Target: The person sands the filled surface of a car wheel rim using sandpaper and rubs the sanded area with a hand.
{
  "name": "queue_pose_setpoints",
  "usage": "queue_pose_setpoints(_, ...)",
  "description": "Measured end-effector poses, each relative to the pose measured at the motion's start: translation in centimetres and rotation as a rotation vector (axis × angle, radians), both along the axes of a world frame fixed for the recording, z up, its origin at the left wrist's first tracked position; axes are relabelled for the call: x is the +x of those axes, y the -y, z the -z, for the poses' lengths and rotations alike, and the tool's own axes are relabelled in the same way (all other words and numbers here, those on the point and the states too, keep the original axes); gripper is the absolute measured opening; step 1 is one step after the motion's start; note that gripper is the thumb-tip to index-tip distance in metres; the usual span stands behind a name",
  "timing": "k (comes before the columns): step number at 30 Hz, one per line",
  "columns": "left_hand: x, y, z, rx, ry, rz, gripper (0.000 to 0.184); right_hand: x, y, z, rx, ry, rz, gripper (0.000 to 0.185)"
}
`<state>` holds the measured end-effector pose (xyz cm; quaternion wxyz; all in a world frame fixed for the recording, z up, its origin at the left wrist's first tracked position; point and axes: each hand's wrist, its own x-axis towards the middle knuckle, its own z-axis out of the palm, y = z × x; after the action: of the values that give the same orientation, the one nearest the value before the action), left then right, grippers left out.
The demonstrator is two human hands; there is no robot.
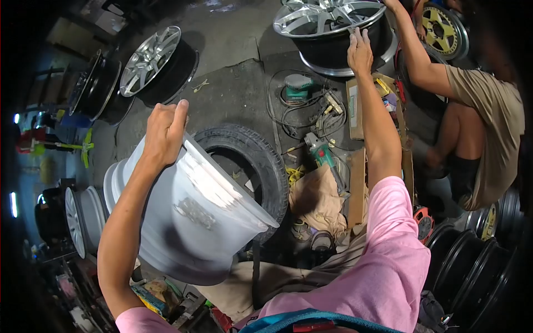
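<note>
My left hand (165,130) is wrapped over the upper edge of a grey wheel rim (166,238), which stands tilted against a black tyre (269,161). A white patch and a rough dark patch mark its barrel. My right hand (360,53) is stretched far forward, fingers extended, with the tips at the edge of a silver multi-spoke alloy wheel (327,25). Whether they press on it I cannot tell. Another person's arm (413,50) reaches to that same wheel from the right.
A green sander (298,86), tangled cables and an angle grinder (323,152) lie on the floor near a cardboard box (357,111). Another silver wheel (152,61) leans at the back left. Dark rims (466,266) sit at lower right, by a crouching person (488,111).
</note>
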<state>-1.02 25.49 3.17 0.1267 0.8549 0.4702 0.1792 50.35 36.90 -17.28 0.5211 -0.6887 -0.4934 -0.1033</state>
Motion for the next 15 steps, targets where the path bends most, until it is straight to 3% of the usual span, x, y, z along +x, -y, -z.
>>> queue_pose_setpoints(6,-0.2,-0.3,0.2,-0.025,-0.026,-0.004,0.060,1.9,1.8,-2.2,0.192,0.279,0.126,0.045)
queue_pose_setpoints(10,0.0,-0.1,0.2,0.000,-0.003,-0.005,0.060,4.1,1.8,-2.8,0.166,0.153,0.123,0.044)
queue_pose_setpoints(15,0.1,-0.1,0.3,0.016,-0.008,-0.005,0.060,4.9,2.6,-2.5,0.089,0.193,0.079,0.045)
